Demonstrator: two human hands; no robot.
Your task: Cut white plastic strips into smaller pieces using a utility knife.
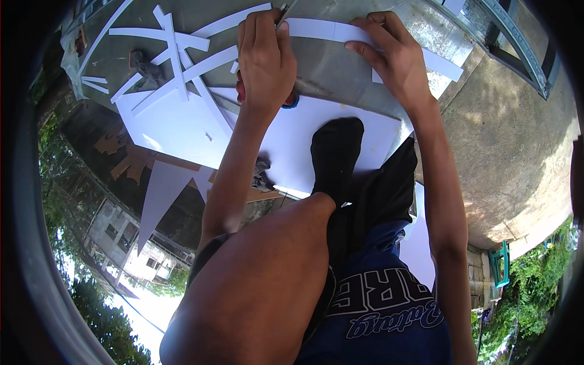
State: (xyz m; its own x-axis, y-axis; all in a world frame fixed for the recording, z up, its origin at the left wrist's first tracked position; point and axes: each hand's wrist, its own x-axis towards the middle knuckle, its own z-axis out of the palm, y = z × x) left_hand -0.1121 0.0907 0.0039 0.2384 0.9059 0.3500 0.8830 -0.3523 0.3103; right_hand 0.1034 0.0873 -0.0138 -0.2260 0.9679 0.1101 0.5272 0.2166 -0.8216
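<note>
A long curved white strip, looking like paper or thin board, runs across the far side of the work surface. A thin line crosses it between my hands. My left hand is closed at its left end, with a slim dark tool, maybe a pen or blade, poking out by the fingertips. My right hand pinches the strip between thumb and fingers. Beyond that grip, another strip end extends to the right. Red and blue items lie partly hidden under my left wrist.
Several loose white strips lie crossed at the left, near a dark crumpled cloth. White sheets cover the near side, with my dark-socked foot on one. A metal frame stands at the far right beside concrete ground.
</note>
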